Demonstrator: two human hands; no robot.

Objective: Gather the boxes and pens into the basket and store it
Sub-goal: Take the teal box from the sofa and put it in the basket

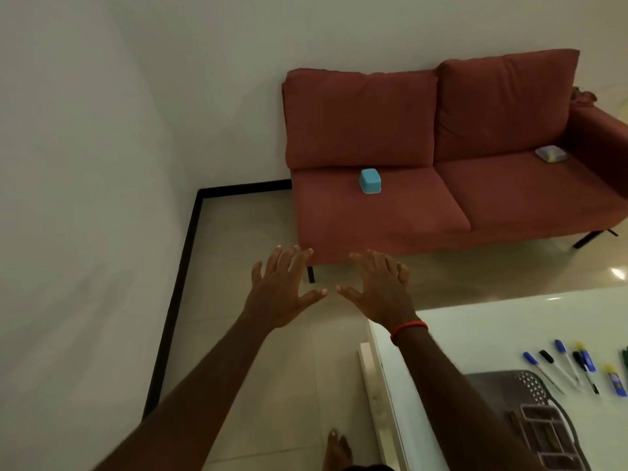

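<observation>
Our two forearms reach up from the bottom edge, left hand (282, 294) and right hand (380, 294) spread wide, thumbs nearly meeting and holding nothing. At lower right one dark basket (533, 382) sits on the white table (475, 334), at least five pens (530, 357) just beside it. Two boxes rest on the red sofa (373, 124), upper right: a blue box (370, 180) on the left seat, a clear box (551, 154) on the right. Open tiled floor (238, 239) separates table and sofa.

basket (533, 385): partly behind right forearm (458, 396), bottom-edge cut | green pen (624, 360): right-edge cut | clear box (551, 153): contents blurred
</observation>
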